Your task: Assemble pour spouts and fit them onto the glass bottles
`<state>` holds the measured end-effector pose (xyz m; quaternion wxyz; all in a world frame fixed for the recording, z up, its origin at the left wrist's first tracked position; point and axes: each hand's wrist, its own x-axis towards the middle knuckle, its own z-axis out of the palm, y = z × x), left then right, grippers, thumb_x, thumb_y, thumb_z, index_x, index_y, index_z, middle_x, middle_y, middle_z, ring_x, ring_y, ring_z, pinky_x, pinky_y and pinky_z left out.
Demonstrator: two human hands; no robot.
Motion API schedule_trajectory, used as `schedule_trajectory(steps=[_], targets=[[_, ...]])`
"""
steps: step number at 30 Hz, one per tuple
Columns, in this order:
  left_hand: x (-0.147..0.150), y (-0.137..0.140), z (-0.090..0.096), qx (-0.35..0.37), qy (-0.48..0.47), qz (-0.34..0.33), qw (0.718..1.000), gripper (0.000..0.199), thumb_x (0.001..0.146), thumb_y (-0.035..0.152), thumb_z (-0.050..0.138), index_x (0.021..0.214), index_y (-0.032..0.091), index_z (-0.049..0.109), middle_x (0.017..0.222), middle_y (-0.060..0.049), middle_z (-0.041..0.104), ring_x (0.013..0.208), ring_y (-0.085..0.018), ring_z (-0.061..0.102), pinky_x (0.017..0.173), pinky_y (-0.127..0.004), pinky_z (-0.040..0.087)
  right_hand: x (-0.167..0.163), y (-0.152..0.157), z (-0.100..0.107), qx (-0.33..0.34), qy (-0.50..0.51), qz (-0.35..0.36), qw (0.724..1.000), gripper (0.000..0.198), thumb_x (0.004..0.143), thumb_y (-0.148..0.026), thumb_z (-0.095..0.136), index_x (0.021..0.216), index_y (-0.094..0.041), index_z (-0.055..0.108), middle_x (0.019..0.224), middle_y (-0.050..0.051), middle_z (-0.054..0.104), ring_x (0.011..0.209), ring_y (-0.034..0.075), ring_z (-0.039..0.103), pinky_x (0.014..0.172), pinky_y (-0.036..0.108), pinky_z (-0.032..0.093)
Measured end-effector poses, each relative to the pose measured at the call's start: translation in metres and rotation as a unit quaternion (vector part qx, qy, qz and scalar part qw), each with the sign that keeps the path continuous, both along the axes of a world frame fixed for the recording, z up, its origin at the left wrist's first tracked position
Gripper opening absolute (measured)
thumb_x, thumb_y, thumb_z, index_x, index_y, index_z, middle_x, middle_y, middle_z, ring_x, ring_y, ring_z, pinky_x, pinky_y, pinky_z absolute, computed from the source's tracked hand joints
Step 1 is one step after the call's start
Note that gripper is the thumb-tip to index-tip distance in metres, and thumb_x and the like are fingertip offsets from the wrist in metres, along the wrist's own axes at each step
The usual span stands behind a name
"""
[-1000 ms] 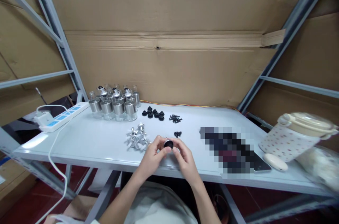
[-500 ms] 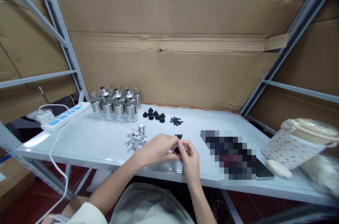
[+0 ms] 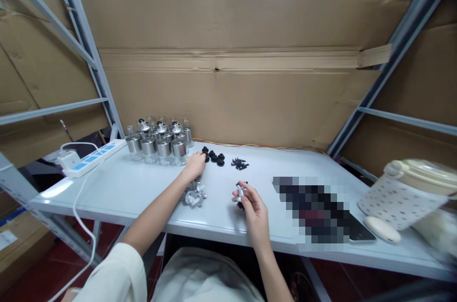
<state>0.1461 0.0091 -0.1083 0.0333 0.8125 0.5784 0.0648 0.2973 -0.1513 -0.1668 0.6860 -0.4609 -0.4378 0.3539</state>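
Observation:
My right hand (image 3: 255, 206) pinches a small silver metal fitting (image 3: 239, 193) between thumb and fingers, above the table's front part. Black parts show at the fitting's top and below it. My left hand (image 3: 195, 165) reaches forward to the group of black round caps (image 3: 216, 157), fingers curled down against its left side. Whatever those fingertips grip is hidden. Several silver fittings (image 3: 194, 196) lie in a pile below my left wrist, partly covered by it. Small black stick-like pieces (image 3: 240, 164) lie in a loose heap right of the caps.
Several glass bottles with metal sleeves (image 3: 164, 148) stand at the back left, some with silver tops. A white power strip (image 3: 94, 159) lies on the left. At right are a blurred-out dark object (image 3: 314, 209), a white oval item (image 3: 382, 229) and a dotted container (image 3: 392, 197).
My left hand has left my right hand and moved forward and left to the black caps. My right hand stays near its place, now showing the silver fitting in its fingers.

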Motion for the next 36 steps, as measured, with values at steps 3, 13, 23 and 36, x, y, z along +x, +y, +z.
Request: schedule_trajectory(steps=[3,13,23,36], targets=[[-0.001,0.004,-0.004,-0.003,0.020,0.009,1.000,0.031,0.089,0.030,0.054,0.115,0.014,0.055,0.116,-0.009,0.058,0.104,-0.021,0.058,0.089,-0.044,0.049,0.000,0.000,0.000,0.000,0.002,0.006,1.000,0.036,0.078,-0.040,0.058,0.106,-0.017,0.061,0.083,0.005,0.067,0.071,0.016,0.061,0.072,0.031,0.047],[0.006,0.003,-0.001,0.028,0.038,0.005,0.999,0.040,0.087,0.023,0.050,0.125,0.013,0.044,0.117,-0.016,0.058,0.106,-0.027,0.059,0.085,-0.038,0.048,-0.002,-0.001,0.002,0.000,-0.002,-0.002,1.000,0.037,0.077,-0.044,0.060,0.103,-0.017,0.061,0.081,0.006,0.068,0.071,0.018,0.063,0.071,0.033,0.048],[0.007,0.008,-0.005,0.018,0.073,-0.043,0.996,0.028,0.093,0.024,0.041,0.117,0.015,0.053,0.115,-0.011,0.058,0.096,-0.022,0.061,0.081,-0.040,0.049,-0.001,-0.001,0.001,0.006,-0.006,0.000,1.000,0.036,0.078,-0.044,0.060,0.103,-0.017,0.061,0.081,0.006,0.067,0.070,0.018,0.062,0.071,0.033,0.049],[0.086,0.008,0.015,0.071,0.086,-0.209,0.971,0.045,0.090,0.012,0.040,0.134,0.021,0.039,0.145,-0.012,0.036,0.131,-0.025,0.038,0.100,-0.037,0.039,-0.003,-0.002,0.004,0.002,-0.004,0.003,1.000,0.031,0.079,-0.046,0.059,0.094,-0.019,0.060,0.076,0.004,0.065,0.070,0.017,0.062,0.069,0.030,0.049]])
